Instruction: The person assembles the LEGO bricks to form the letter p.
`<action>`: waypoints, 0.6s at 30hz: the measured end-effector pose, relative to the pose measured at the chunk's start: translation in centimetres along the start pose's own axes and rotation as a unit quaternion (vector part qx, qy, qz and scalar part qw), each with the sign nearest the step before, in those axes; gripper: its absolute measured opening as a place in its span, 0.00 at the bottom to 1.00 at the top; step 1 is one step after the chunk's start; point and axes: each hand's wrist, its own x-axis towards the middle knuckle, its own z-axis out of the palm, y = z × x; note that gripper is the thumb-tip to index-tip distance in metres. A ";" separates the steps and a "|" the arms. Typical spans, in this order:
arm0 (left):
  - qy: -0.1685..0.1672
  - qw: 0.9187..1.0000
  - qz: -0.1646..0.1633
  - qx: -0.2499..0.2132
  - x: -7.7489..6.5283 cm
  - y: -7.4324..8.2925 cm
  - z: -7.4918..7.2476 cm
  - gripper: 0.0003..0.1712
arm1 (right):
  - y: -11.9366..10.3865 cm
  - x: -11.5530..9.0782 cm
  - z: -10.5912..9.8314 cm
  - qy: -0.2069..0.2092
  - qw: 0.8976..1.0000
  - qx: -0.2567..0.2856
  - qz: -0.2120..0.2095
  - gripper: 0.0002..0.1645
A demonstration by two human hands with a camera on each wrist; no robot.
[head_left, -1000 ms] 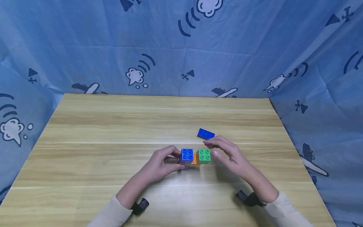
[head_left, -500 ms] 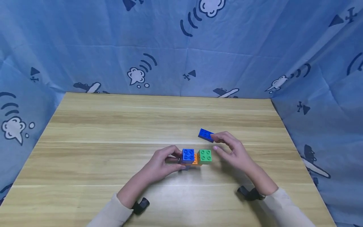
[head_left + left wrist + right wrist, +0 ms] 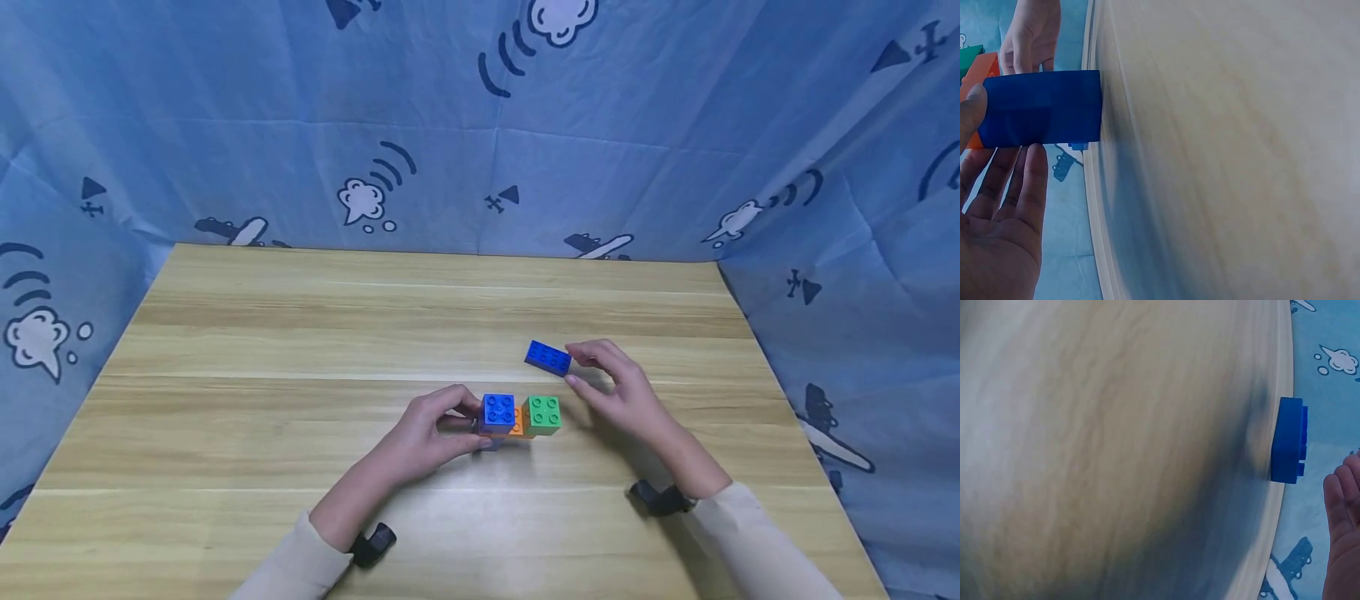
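Observation:
My left hand (image 3: 427, 433) grips a small stack of toy building bricks. On its top stand a blue brick (image 3: 498, 410) and a green brick (image 3: 542, 413), side by side on an orange brick (image 3: 517, 422). A longer blue brick (image 3: 1044, 109) sits below the orange one, with thumb and fingers on opposite sides of the stack in the left wrist view. My right hand (image 3: 622, 396) reaches to the right end of a loose blue brick (image 3: 548, 358) lying studs up on the table. Its thumb and fingers are spread there; whether they touch the brick I cannot tell.
The wooden table (image 3: 315, 333) has its far edge against a blue patterned cloth (image 3: 420, 100), which also hangs at both sides. Dark devices are strapped to both wrists, such as the black wrist camera (image 3: 372, 546) on the left.
My right hand has moved away from the green brick, outward and forward to the right end of the loose blue brick. The left hand keeps its hold on the stack.

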 end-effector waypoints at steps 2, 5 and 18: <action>0.000 1.000 0.000 0.001 0.0 0.0 0.0 0.16 | 0.3 0.2 0.0 -0.003 1.000 -0.008 -0.002 0.24; 0.000 1.000 -0.002 0.002 0.0 0.0 0.0 0.16 | 0.5 0.4 0.0 -0.014 1.000 -0.028 0.005 0.26; -0.001 1.000 0.003 -0.003 0.0 0.0 0.0 0.17 | 1.1 1.9 0.6 -0.079 0.993 -0.072 0.052 0.34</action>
